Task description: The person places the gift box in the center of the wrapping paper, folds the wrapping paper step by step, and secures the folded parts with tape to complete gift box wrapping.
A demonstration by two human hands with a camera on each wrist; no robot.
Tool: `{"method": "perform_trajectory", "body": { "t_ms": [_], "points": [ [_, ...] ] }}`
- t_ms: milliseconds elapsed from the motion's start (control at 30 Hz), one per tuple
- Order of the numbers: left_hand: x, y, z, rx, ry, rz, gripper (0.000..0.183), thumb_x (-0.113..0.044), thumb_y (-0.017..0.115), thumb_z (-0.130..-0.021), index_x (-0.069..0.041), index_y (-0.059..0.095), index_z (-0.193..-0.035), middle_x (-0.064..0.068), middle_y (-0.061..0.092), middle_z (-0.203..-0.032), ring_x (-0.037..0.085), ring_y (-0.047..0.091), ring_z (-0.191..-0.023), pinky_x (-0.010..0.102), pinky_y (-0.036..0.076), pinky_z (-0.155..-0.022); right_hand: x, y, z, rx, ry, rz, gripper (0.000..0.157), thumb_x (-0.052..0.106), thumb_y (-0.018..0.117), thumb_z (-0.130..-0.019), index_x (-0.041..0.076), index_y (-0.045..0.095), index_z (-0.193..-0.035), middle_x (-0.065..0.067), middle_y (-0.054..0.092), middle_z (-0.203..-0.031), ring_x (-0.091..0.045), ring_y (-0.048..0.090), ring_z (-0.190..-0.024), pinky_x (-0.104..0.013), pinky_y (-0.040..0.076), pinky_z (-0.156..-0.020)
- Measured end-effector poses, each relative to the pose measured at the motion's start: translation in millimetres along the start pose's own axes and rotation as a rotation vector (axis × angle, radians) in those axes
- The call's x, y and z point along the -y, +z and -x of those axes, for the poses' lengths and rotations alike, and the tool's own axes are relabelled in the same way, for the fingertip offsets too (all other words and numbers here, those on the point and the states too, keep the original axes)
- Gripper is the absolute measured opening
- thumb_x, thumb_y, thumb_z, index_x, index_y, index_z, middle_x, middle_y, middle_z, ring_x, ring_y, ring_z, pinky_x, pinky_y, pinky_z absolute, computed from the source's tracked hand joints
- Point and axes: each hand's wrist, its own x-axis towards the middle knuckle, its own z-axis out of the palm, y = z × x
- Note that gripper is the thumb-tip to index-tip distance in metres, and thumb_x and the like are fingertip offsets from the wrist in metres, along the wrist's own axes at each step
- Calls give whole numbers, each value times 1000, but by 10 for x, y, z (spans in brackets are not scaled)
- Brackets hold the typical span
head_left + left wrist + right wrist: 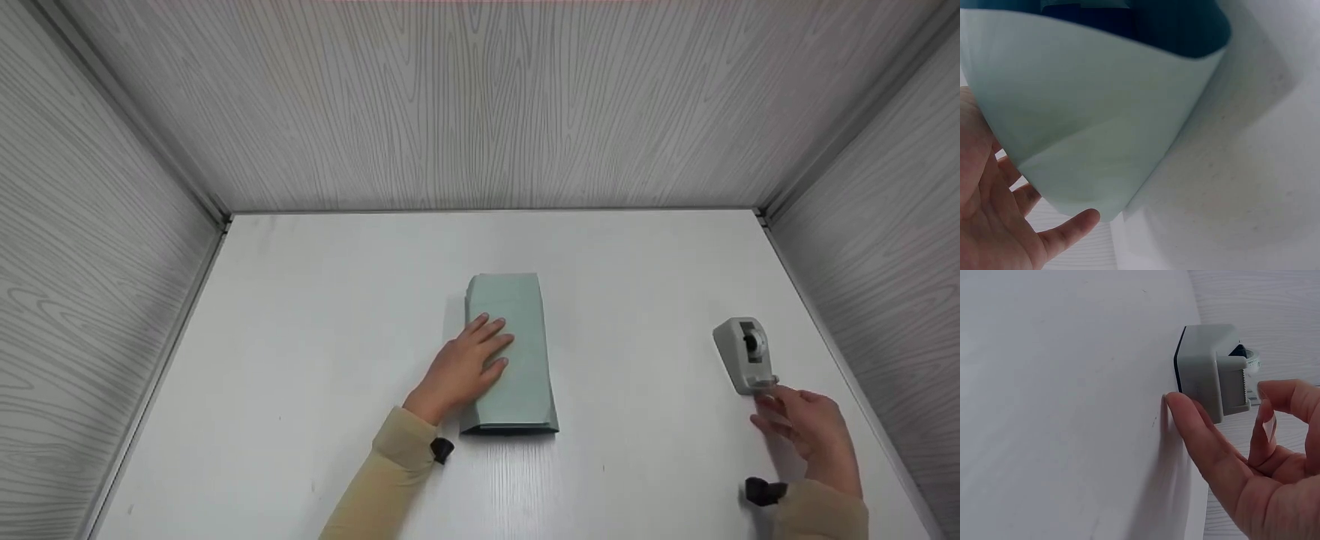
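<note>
A pale green folded paper wrapper (521, 375) lies lengthwise on the table, its near end open. In the left wrist view that open end (1089, 112) shows a dark blue thing (1106, 19) inside. My left hand (459, 367) rests on the wrapper's left side, fingers spread and nearly straight. To the right stands a grey tape dispenser (735, 360) with a roll of clear tape. At its toothed front edge my right hand (1264, 478) pinches the end of the tape (1270, 424) between thumb and finger. Another fingertip of that hand is close to the dispenser's base.
The white tabletop (300, 337) is bounded by a grey wood-grain back panel (487, 112), a left panel (90, 262) and a right panel (892, 225). The dispenser stands near the right panel. Black wrist cameras sit at both sleeves.
</note>
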Motion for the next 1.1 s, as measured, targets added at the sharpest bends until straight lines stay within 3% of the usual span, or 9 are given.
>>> {"method": "perform_trajectory", "body": {
  "t_ms": [133, 200, 367, 433, 600, 1000, 1100],
  "points": [
    [1, 2, 4, -11, 11, 9, 42, -34, 53, -101, -17, 57, -140, 2, 40, -153, 24, 25, -145, 50, 39, -104, -5, 21, -15, -13, -36, 45, 60, 19, 56, -99, -18, 31, -139, 0, 64, -92, -14, 70, -85, -37, 55, -84],
    [1, 2, 4, -18, 17, 12, 41, -33, 54, -101, -17, 57, -139, 3, 41, -152, 25, 26, -145, 50, 40, -103, -1, 40, -25, -36, -58, 95, 51, 18, 55, -99, -18, 39, -131, -6, 62, -100, -12, 69, -84, -36, 55, -83],
    [-3, -1, 0, -20, 14, 6, 42, -34, 53, -101, -17, 57, -140, 2, 40, -153, 24, 25, -145, 51, 40, -103, 39, 86, -31, -141, -93, 319, 29, 19, 51, -97, -10, 50, -103, -23, 54, -118, -8, 66, -78, -32, 56, -75],
    [-6, -6, -1, -13, 8, 5, 42, -35, 53, -102, -17, 56, -140, 2, 39, -153, 24, 25, -145, 51, 40, -103, 59, 91, -29, -172, -94, 393, 27, 20, 50, -97, -7, 51, -97, -24, 54, -117, -8, 64, -76, -30, 55, -71],
    [-10, -16, -2, -4, -1, 6, 43, -35, 53, -102, -17, 56, -140, 1, 39, -154, 23, 25, -145, 51, 39, -104, 81, 97, -38, -204, -108, 454, 23, 16, 49, -95, -4, 49, -84, -22, 53, -113, -9, 61, -75, -28, 56, -68],
    [-7, -12, 2, 1, -9, -1, 44, -37, 52, -102, -18, 55, -141, 0, 38, -154, 22, 23, -146, 48, 35, -108, 77, 67, -70, -228, -108, 508, 22, 15, 51, -92, -3, 53, -80, -30, 54, -120, -11, 66, -71, -28, 52, -65],
    [-9, -14, -2, -4, -2, 8, 43, -35, 53, -102, -18, 56, -140, 1, 39, -153, 23, 24, -145, 49, 37, -106, 84, 54, -21, -227, -95, 531, 25, 19, 52, -93, -4, 57, -85, -24, 63, -109, -11, 66, -70, -30, 48, -64]
  ]
}}
